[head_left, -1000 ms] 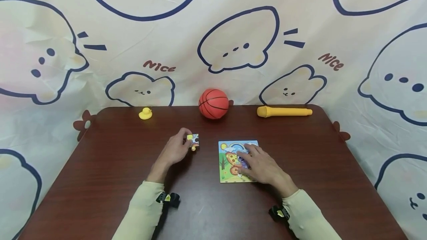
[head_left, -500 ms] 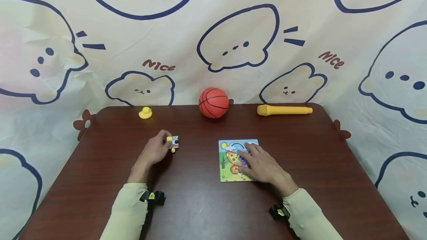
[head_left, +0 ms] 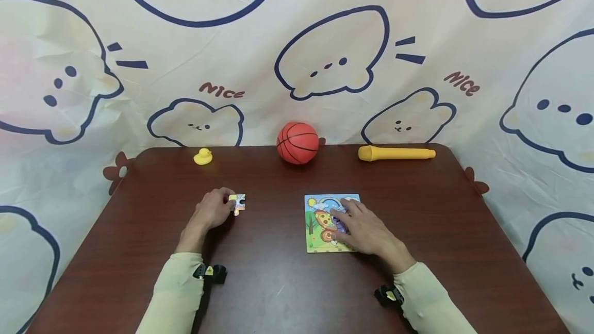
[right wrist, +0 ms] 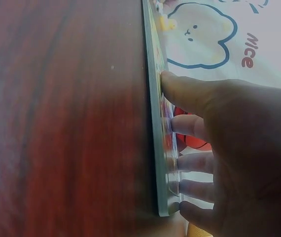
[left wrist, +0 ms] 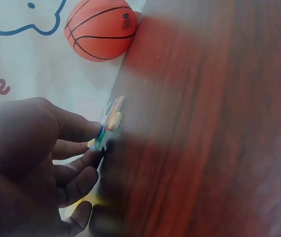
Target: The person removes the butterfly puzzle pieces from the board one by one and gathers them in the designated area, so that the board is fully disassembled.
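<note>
Between thumb and fingers my left hand (head_left: pixel 212 211) pinches a small jigsaw puzzle piece (head_left: pixel 239 202), with a round tab at its near side and a notch at its right. In the left wrist view the piece (left wrist: pixel 112 118) is seen nearly edge-on, just off or at the table; I cannot tell which. Farther right lies a square picture puzzle (head_left: pixel 317 244) showing a sun, a rainbow and cartoon figures. My right hand (head_left: pixel 366 228) rests on it with fingers spread, hiding its right part. In the right wrist view the fingertips touch the puzzle's face (right wrist: pixel 162 133).
A yellow rubber duck (head_left: pixel 202 156), a red toy basketball (head_left: pixel 297 143) and a yellow toy microphone (head_left: pixel 396 154) stand along the far edge of the brown table (head_left: pixel 278 293). Behind hangs a cartoon-print cloth (head_left: pixel 269 61).
My left hand has carried the puzzle piece leftward, away from the puzzle, then slightly nearer to me. The right hand has stayed in place on the puzzle.
</note>
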Demonstrator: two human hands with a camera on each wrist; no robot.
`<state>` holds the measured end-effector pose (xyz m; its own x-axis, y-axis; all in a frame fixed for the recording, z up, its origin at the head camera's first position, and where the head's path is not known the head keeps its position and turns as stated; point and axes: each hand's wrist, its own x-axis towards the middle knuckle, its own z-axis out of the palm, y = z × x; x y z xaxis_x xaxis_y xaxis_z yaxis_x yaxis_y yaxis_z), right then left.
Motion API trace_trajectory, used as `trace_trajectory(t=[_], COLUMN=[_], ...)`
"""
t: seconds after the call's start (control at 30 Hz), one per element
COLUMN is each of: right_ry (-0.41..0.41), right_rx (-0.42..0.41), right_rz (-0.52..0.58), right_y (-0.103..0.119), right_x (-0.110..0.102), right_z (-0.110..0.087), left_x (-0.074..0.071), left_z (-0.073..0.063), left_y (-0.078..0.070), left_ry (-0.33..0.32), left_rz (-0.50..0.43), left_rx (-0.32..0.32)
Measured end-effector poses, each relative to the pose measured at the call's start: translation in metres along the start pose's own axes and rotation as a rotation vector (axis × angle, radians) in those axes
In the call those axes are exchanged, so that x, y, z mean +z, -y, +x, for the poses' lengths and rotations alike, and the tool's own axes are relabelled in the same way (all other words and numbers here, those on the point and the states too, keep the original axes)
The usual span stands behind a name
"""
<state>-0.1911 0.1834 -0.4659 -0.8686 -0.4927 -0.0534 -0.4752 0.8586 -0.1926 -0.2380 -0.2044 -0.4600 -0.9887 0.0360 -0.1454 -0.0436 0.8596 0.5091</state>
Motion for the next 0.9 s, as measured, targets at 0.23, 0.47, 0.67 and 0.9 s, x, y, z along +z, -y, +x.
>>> trace_trajectory(t=[0.23, 0.47, 0.67, 0.9], right_ry=[0.01, 0.04, 0.047, 0.034], right_rx=[-0.001, 0.022, 0.043, 0.047], right_rz=[0.006, 0.028, 0.042, 0.067], right_y=[0.0, 0.0, 0.002, 0.004], right_x=[-0.001, 0.0, 0.001, 0.0], right_z=[0.0, 0.0, -0.001, -0.001], left_x=[0.004, 0.011, 0.023, 0.042], left_z=[0.001, -0.004, -0.008, -0.01], left_y=[0.0, -0.013, -0.04, -0.075], left_ry=[-0.024, -0.121, -0.15, -0.126], left_rz=[-0.001, -0.042, -0.087, -0.098], left_rx=[-0.005, 0.029, 0.085, 0.126])
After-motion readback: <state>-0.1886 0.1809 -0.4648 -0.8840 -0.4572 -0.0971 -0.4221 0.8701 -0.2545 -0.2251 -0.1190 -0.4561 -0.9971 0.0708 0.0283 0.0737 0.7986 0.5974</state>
